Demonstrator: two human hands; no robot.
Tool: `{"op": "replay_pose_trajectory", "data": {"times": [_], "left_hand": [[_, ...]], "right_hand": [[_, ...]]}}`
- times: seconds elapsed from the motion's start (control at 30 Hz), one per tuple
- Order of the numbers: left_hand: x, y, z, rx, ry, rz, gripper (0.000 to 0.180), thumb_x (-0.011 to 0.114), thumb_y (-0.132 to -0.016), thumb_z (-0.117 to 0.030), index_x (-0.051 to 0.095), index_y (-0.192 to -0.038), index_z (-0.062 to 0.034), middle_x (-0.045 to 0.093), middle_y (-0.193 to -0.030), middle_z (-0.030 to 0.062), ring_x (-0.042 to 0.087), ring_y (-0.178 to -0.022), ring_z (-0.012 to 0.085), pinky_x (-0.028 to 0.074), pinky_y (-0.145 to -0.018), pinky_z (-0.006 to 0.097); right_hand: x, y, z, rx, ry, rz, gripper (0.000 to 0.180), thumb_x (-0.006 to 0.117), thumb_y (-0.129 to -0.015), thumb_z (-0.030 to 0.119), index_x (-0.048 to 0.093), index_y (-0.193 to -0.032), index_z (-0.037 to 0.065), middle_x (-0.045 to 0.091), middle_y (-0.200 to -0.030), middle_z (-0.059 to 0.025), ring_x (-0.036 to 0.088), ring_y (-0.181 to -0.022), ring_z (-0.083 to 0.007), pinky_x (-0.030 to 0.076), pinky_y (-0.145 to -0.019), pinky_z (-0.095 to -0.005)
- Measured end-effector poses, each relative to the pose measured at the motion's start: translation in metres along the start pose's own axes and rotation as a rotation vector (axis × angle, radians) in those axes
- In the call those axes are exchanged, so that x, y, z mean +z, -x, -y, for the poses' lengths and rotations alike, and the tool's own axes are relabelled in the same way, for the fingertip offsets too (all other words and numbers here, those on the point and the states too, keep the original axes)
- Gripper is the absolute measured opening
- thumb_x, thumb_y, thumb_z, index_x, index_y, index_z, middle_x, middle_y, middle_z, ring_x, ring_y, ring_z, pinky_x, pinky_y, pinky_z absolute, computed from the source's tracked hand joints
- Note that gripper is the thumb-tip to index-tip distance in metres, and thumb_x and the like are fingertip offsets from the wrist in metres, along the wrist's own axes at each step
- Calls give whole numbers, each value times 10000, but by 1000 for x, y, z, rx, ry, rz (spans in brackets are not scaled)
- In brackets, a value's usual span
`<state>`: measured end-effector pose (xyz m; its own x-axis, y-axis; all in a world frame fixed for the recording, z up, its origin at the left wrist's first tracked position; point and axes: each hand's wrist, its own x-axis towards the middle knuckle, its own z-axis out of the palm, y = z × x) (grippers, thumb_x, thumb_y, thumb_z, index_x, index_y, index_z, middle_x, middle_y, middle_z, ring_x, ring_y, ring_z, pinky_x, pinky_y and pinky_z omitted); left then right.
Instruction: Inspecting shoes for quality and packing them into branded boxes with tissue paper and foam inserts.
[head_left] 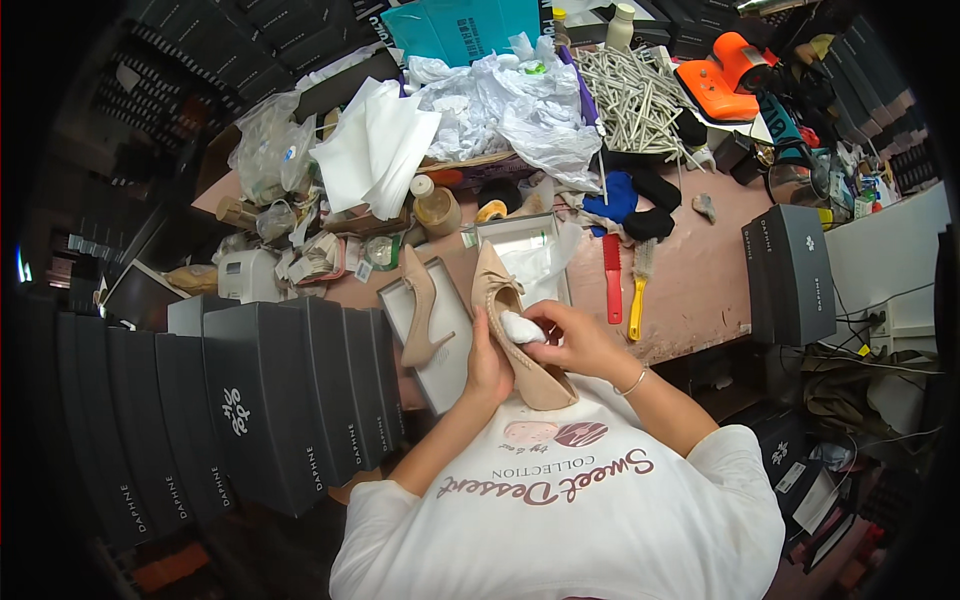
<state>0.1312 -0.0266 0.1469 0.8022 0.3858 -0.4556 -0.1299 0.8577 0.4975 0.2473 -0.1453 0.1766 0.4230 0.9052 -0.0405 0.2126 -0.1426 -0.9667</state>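
Plainly, the largest thing is the pinkish-brown worktop (695, 290), crowded toward its far edge. At its left side a row of dark boxes (260, 400) stands close together, and another dark box (790, 280) stands at its right edge, near the front corner. A heap of crumpled white paper (490, 105) lies by the far edge. To its right is a pile of thin pale sticks (630, 100), with an orange device (720, 92) beside it toward the far right corner. Nearer the middle lie two open grey boxes: a left grey box (450, 372) with a beige shoe (422, 298) on its side in it, and a far grey box (518, 232) with white tissue (540, 265) in it.

At the near edge, a second beige shoe (545, 382) is held up, toe toward the far edge, heel end toward the person. The left hand (487, 362) has its grip pressed around this shoe's left side, some fingers hidden. The right hand (568, 338) pinches a white wad (520, 328) at the shoe's opening. Right of the hands lie a red brush (613, 280) and a yellow-handled brush (636, 312), side by side. Smallest is a thin bracelet (633, 382) on the right wrist.
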Motion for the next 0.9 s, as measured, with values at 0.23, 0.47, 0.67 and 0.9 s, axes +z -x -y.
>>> {"op": "replay_pose_trajectory", "data": {"times": [0.23, 0.47, 0.67, 0.9], "left_hand": [[-4, -2, 4, -68, -57, 44, 585, 363, -960, -539, 331, -1357, -110, 467, -1279, 136, 529, -1143, 262, 482, -940, 422], [-19, 3, 11, -38, -74, 45, 468, 442, -929, -394, 451, -1240, -45, 553, -1121, 110, 584, -1003, 200, 503, -856, 342], [-32, -2, 7, -98, -192, 222, 579, 441, -918, -498, 489, -1230, -13, 604, -1094, 118, 606, -970, 205, 502, -838, 351], [-116, -21, -58, 609, -1415, -397, 648, 718, -806, -269, 453, -1305, 48, 533, -1250, 233, 523, -1168, 335, 421, -971, 377]], "right_hand": [[33, -51, -12, -360, 663, -192, 389, 709, -693, 176, 581, -1051, 96, 563, -933, -84, 552, -884, -265, 426, -743, -384], [29, -46, -16, -332, 642, -266, 525, 759, -666, 130, 555, -1146, 75, 554, -1098, -112, 524, -1012, -323, 430, -860, -385], [19, -60, -27, -27, -7, -126, 613, 751, -716, 190, 474, -1239, 29, 665, -984, -191, 667, -878, -297, 514, -764, -357], [24, -90, -93, 242, 456, -17, 540, 764, -722, 245, 505, -1123, -7, 665, -900, -240, 661, -844, -370, 520, -742, -411]]}}
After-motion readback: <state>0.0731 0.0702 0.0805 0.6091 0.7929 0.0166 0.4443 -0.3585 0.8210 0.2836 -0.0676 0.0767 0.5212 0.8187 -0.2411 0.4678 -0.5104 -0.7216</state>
